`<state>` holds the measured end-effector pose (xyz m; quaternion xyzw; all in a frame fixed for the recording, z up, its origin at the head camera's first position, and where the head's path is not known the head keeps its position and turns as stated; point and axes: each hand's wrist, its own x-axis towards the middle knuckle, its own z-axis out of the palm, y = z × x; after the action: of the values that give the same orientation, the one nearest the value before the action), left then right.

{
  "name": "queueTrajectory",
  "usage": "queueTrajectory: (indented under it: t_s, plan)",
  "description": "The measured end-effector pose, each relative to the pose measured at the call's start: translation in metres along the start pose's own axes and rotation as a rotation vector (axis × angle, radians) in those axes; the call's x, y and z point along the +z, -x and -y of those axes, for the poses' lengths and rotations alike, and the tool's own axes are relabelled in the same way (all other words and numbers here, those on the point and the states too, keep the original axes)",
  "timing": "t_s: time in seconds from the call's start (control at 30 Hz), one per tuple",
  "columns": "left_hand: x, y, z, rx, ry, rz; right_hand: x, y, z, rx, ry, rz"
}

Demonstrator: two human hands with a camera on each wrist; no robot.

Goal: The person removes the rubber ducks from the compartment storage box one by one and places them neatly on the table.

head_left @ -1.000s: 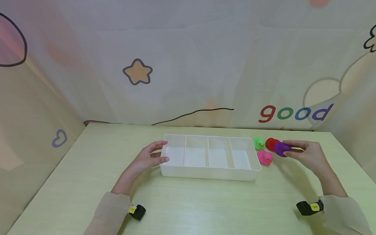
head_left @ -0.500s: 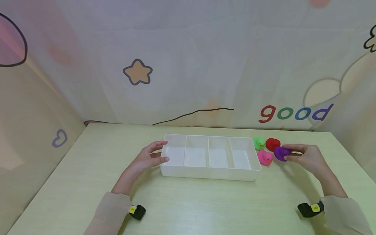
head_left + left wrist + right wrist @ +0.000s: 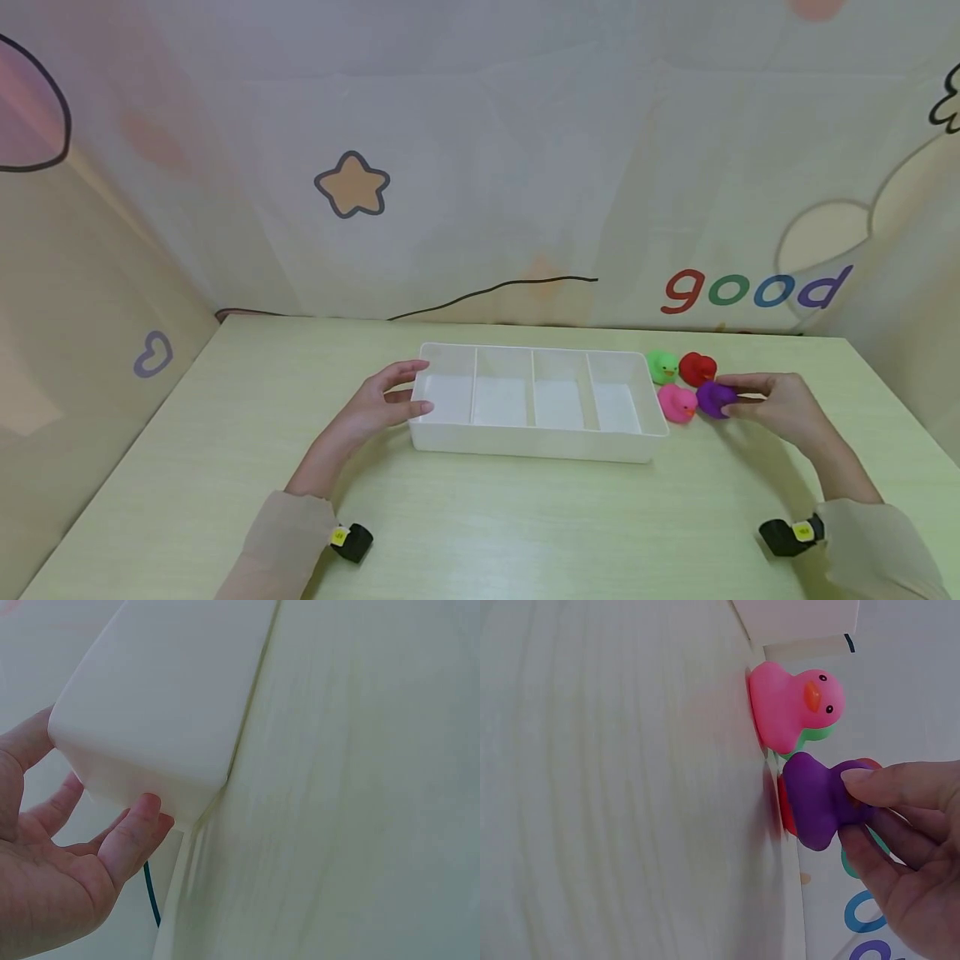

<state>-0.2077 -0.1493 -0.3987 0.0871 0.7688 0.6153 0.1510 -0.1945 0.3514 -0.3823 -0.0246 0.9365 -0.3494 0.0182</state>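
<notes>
My right hand (image 3: 783, 408) pinches a purple rubber duck (image 3: 716, 400) between thumb and fingers, close over the table beside the pink rubber duck (image 3: 677, 403). In the right wrist view the purple duck (image 3: 814, 802) is tilted, its head partly covered by the thumb. Behind stand a red rubber duck (image 3: 697, 368) and a green rubber duck (image 3: 663, 367). My left hand (image 3: 386, 400) holds the left end of a long white divided box (image 3: 525, 442), thumb at the front corner, fingers along the end wall. The box's compartments have nothing in them.
The pale wooden table (image 3: 525, 525) runs back to a printed cloth backdrop (image 3: 487, 183). The pink and green ducks stand right at the box's right end. A small black wrist camera (image 3: 791, 536) is worn at each sleeve.
My right hand has brought the purple duck slightly toward me and to the left, from in front of the red duck to beside the pink one. The left hand and box stay in place.
</notes>
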Motion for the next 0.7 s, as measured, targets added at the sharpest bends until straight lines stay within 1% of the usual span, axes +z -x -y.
queueTrajectory:
  t_s: [0.2, 0.37, 0.7]
  plan:
    - [0.0000, 0.0006, 0.0000, -0.003, 0.001, -0.002, 0.0021, -0.0019, -0.0029, -0.019, 0.015, 0.003]
    - [0.0001, 0.0006, -0.0006, -0.008, -0.001, -0.011, 0.0035, -0.0029, -0.0041, -0.007, 0.022, 0.008]
    - [-0.0006, -0.0004, 0.0009, -0.009, 0.002, -0.009, 0.0040, -0.0033, -0.0047, 0.002, 0.024, 0.019]
